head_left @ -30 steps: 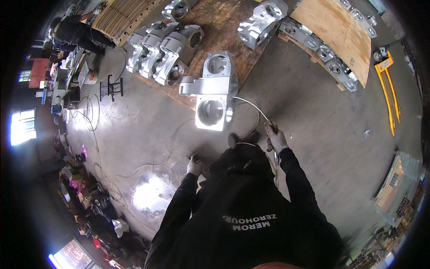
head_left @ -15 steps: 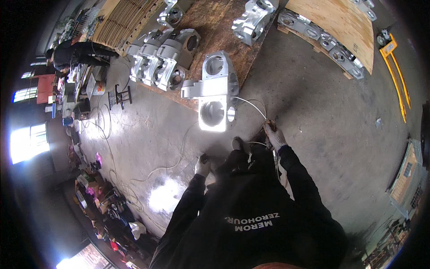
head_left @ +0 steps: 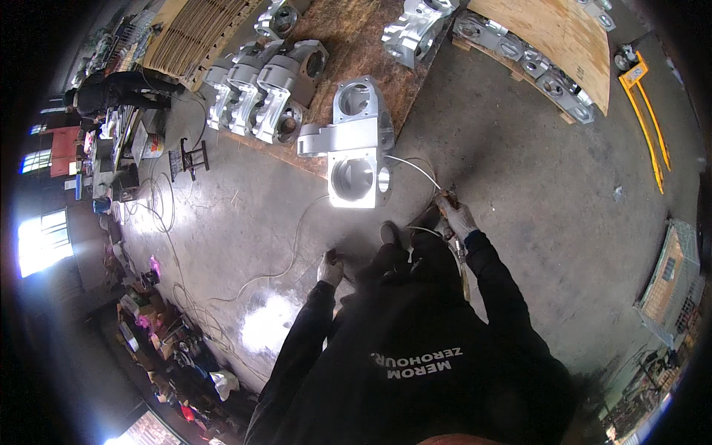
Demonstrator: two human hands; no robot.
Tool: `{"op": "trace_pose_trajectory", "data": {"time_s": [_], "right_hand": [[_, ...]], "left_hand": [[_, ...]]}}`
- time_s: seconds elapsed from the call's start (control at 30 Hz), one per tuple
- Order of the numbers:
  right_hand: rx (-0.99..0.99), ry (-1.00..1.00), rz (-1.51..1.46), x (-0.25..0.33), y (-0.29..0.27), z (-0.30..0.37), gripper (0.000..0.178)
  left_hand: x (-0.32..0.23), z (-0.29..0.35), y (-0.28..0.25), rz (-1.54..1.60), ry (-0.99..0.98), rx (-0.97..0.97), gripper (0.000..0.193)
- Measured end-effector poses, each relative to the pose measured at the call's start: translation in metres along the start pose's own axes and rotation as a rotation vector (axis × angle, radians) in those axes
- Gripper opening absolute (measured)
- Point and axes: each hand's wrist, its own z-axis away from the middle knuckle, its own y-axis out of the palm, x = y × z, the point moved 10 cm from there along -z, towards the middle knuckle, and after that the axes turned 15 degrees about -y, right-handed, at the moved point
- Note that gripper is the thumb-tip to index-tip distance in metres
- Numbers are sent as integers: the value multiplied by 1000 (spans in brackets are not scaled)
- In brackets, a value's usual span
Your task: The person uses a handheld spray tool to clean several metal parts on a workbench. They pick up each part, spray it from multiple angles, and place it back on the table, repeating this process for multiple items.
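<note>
A large silver metal casting (head_left: 352, 137) with round bores stands upright at the near edge of a brown wooden board, in front of me. My right hand (head_left: 461, 220), in a pale glove, is closed around a small dark hand tool (head_left: 445, 199). From the tool a thin pale tube (head_left: 417, 169) curves to the casting's right side; its far end is hidden there. A metal coupling (head_left: 461, 252) hangs below that hand. My left hand (head_left: 331, 269), also gloved, is held low, left of my legs. Its fingers are curled by something dark that I cannot make out.
More castings (head_left: 268, 89) stand on the board (head_left: 348, 37) at left; another casting (head_left: 417, 33) is at its far right. A second row (head_left: 549, 74) lies on a pallet. Hoses (head_left: 256, 278) trail over the floor. A yellow handle (head_left: 644, 119) stands right; a person (head_left: 122, 93) bends far left.
The whole view has shifted slightly, with the castings a little higher and further left. My right hand still grips the tool, and the left hand stays low with little movement.
</note>
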Motion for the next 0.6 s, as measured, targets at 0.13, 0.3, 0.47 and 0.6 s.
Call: {"op": "trace_pose_trajectory", "data": {"time_s": [0.13,0.3,0.47,0.6], "right_hand": [[-57,10,-64,2,-18,8,38],[9,97,-105,-18,2,18,40],[-30,-69,-98,-49,10,-18,43],[21,-47,144,-11,6,-16,45]], "left_hand": [[-11,15,1,26,-82,59,49],[-11,15,-13,35,-84,62,52],[-34,14,-8,78,-48,125,58],[-33,23,-12,-3,-69,108,59]]}}
